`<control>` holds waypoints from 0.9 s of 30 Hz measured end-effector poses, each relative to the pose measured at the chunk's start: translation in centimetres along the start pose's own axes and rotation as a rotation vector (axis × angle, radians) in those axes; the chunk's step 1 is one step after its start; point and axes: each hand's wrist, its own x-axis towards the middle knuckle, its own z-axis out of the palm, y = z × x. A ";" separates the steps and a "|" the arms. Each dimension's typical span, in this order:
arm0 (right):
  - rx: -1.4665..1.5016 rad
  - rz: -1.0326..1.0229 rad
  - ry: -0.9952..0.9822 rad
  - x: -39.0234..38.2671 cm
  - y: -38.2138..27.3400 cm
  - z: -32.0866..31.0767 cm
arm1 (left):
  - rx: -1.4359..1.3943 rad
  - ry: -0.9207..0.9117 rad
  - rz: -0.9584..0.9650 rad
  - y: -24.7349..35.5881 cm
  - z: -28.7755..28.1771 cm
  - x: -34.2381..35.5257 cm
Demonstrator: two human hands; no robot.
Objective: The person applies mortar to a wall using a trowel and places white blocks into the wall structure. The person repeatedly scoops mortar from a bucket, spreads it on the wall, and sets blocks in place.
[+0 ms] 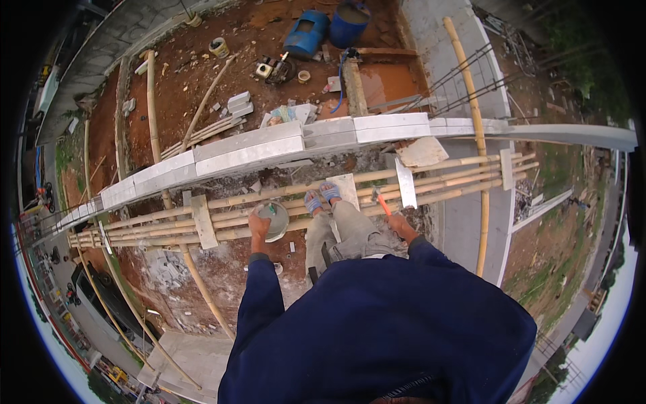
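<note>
My left hand (258,225) is closed at the left side of a round bucket (286,225), which has grey wet-looking stuff and a small green item inside. The bucket is over the bamboo poles (235,221) of the scaffold. In my right hand (402,227) is a hammer (383,203) with an orange handle; its small head points away from me, above the poles. My sandalled feet (321,200) stand on the scaffold between the two hands, beside a pale board (346,191).
Just beyond the scaffold runs a wall of light blocks (249,147). A loose slab (422,153) lies at its near side. Past it are blue drums (307,34), a small engine (270,69) and a muddy pit (390,84). Upright bamboo poles (474,101) flank me, with ground far below.
</note>
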 end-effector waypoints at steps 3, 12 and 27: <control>-0.257 -0.121 0.065 0.6 2.1 0.3 | -0.023 -0.028 -0.070 0.8 -5.5 2.0; -0.972 -0.427 0.114 -5.4 16.1 1.8 | 0.797 -0.589 0.248 -12.1 0.5 -2.3; -0.414 0.081 0.009 -4.1 19.1 -5.7 | 0.001 -0.545 -0.142 -0.4 11.8 -7.2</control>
